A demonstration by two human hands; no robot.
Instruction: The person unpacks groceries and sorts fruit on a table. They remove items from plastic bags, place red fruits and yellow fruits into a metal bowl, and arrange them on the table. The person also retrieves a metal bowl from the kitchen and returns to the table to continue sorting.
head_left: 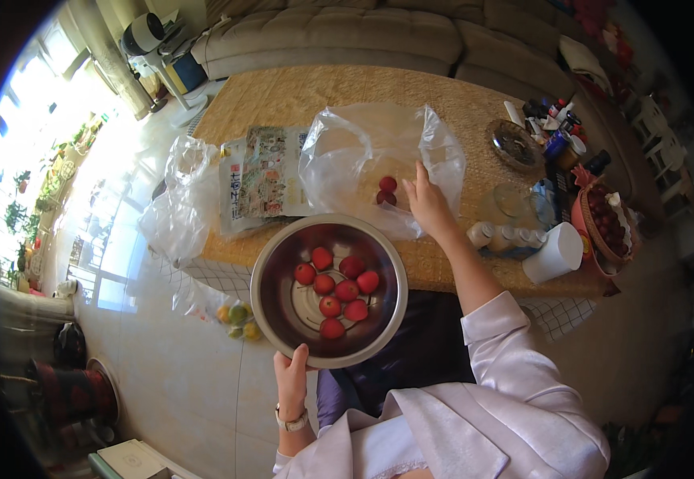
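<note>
My left hand [291, 377] grips the near rim of a stainless steel bowl [402, 293], its thumb over the edge. Several small red fruits [346, 290] with thin stems lie in the bowl. Over the table's near part, my right hand [425, 194] is at the right side of a clear plastic bag [338, 173], fingers apart and holding nothing. A few dark red round fruits [386, 197] show in the bag, left of that hand. Whether the fingers touch the plastic, I cannot tell.
Printed packages [269, 173] and another plastic bag [182, 209] lie left on the cloth-covered table [299, 90]. At right stand a glass ashtray [515, 145], small bottles [506, 236], a white cup [553, 252] and a basket of dark fruits [607, 224]. Bagged green and yellow fruits [239, 317] are low at left.
</note>
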